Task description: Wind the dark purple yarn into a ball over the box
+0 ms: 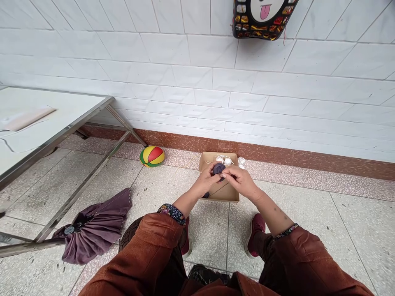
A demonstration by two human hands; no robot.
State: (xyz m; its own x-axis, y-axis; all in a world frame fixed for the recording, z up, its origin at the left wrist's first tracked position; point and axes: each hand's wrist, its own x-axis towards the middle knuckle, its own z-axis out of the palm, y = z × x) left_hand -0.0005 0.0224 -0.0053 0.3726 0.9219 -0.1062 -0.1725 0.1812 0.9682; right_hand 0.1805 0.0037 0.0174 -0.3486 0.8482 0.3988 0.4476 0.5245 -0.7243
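My left hand [206, 180] is wrapped round a small ball of dark purple yarn [219, 168], held above an open cardboard box. At the ball's right side my right hand [240, 179] pinches with thumb and forefinger, apparently on the yarn's strand; the exact grip is too small to see clearly. Below both hands, the shallow cardboard box [226, 196] stands on the floor. White yarn balls [227, 161] with loose strands lie at its far end. A dark lump [206, 195] sits at its near left corner, partly hidden by my left hand.
A colourful ball [152, 156] rests near the wall, beside the leg of a metal-framed table [92, 107]. Pleated purple fabric [98, 230] with a round disc lies at left. More white yarn [241, 161] is right of the box. A black patterned container [263, 20] is at the top.
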